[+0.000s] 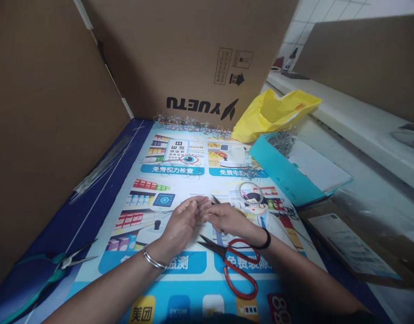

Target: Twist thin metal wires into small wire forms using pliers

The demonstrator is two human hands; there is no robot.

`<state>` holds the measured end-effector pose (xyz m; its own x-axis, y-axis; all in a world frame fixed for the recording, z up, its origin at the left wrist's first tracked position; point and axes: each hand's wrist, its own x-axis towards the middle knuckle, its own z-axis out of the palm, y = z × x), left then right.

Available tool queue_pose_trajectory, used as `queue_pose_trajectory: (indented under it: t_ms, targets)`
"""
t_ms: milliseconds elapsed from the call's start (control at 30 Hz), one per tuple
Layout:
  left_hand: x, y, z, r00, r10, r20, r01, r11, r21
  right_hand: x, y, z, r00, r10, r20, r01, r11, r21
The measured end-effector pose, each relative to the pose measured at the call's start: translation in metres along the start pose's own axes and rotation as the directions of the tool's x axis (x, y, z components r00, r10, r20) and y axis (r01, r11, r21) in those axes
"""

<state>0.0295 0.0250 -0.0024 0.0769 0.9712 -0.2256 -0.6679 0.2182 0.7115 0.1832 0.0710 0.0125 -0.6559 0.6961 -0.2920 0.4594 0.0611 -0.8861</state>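
My left hand (pixel 184 218) and my right hand (pixel 227 218) meet over the middle of the printed mat, fingertips touching. Both are closed in a pinch, and whatever lies between them is too small or hidden to name. Just below my right hand lie red-handled scissors (pixel 241 281), blades slightly apart and pointing left. A dark pointed metal tip (pixel 215 199) shows behind my right fingers; the rest of that tool is mostly covered. Pliers with green handles (pixel 60 265) rest at the left, jaws apart. Beyond my right hand is a round wire coil or ring (pixel 250 192).
Cardboard walls (pixel 193 54) stand at the back and left. Thin straight wires (pixel 103 164) lie along the left edge. Tangled wire pieces (pixel 189 121) line the back. At right are a yellow bag (pixel 274 114), a turquoise box (pixel 277 168) and a brown package (pixel 355 243).
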Motion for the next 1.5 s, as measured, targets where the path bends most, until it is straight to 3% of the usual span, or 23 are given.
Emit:
queue_pose_trajectory:
  t_ms: [300,433,533,633,767,900,1033,1300,1500]
  targets:
    - [0.001,0.002,0.000,0.997,-0.024,-0.079,0.020,0.999,-0.048,0.001,0.004,-0.005,0.968,-0.236,0.085,0.244,0.963,-0.113]
    - [0.000,0.003,0.000,0.989,-0.063,-0.131,0.051,0.994,-0.096,-0.002,0.002,-0.014,0.966,-0.160,0.205,0.164,0.986,-0.002]
    - [0.002,0.005,-0.002,0.989,0.031,-0.148,-0.042,0.996,-0.078,-0.002,0.004,-0.023,0.957,-0.103,0.273,0.046,0.977,0.209]
    - [0.005,0.007,-0.004,0.981,0.117,-0.157,-0.125,0.991,-0.039,0.001,0.009,-0.030,0.981,-0.067,0.180,-0.023,0.889,0.457]
    - [0.004,0.008,-0.003,0.995,0.040,-0.094,-0.040,0.999,0.002,0.008,0.015,-0.034,0.995,-0.026,0.097,-0.050,0.710,0.703]
    - [0.000,0.007,0.001,0.997,-0.063,-0.038,0.069,0.985,0.160,0.010,0.017,-0.030,0.995,-0.019,0.102,-0.069,0.611,0.788]
    - [-0.005,0.008,0.008,0.983,-0.180,-0.035,0.178,0.888,0.423,0.006,0.011,-0.018,0.995,-0.078,0.067,-0.008,0.590,0.807]
    - [-0.003,0.002,0.008,0.966,-0.257,0.004,0.183,0.700,0.690,0.001,0.002,-0.006,0.985,-0.168,-0.025,0.113,0.540,0.834]
    - [-0.001,-0.005,-0.003,0.971,-0.240,0.016,0.173,0.742,0.648,0.004,0.004,-0.008,0.985,-0.155,-0.069,0.149,0.596,0.789]
